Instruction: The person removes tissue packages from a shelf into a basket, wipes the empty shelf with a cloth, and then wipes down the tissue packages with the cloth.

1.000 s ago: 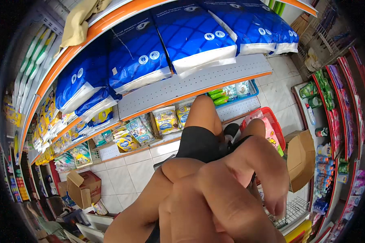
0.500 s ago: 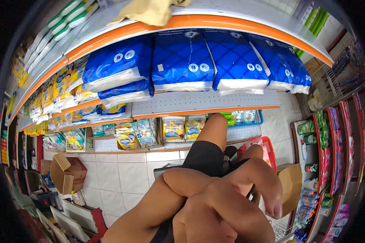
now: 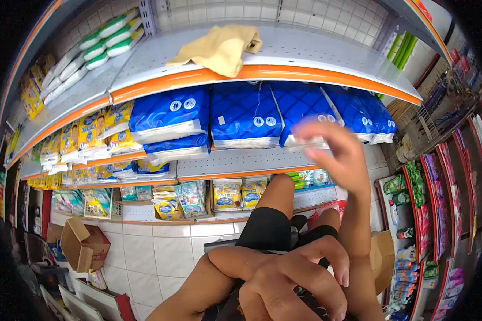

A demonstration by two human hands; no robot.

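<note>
My right hand (image 3: 337, 155) is raised in front of the lower edge of the blue packs, somewhat blurred by motion. Its thumb and fingers are apart and curved, with nothing visible between them. Behind it, large blue plastic packs (image 3: 243, 115) stand side by side on the middle shelf; whether the hand touches one I cannot tell. My left hand (image 3: 289, 278) hangs low over my lap, palm down, fingers loosely bent and spread, and no object shows in it. A crumpled yellow cloth (image 3: 219, 48) lies on the top shelf.
Yellow diaper packs (image 3: 91, 131) fill the shelf's left side. Smaller packs (image 3: 227, 195) stand on the bottom shelf. A cardboard box (image 3: 85, 246) sits on the tiled floor at left. Racks of bottles and sachets (image 3: 407, 278) line the right, near another carton (image 3: 382, 257).
My right hand has risen from my lap, where the arms were crossed, towards the blue packs. My left hand stays low, its fingers now more spread. The view has tilted up, showing more top shelf.
</note>
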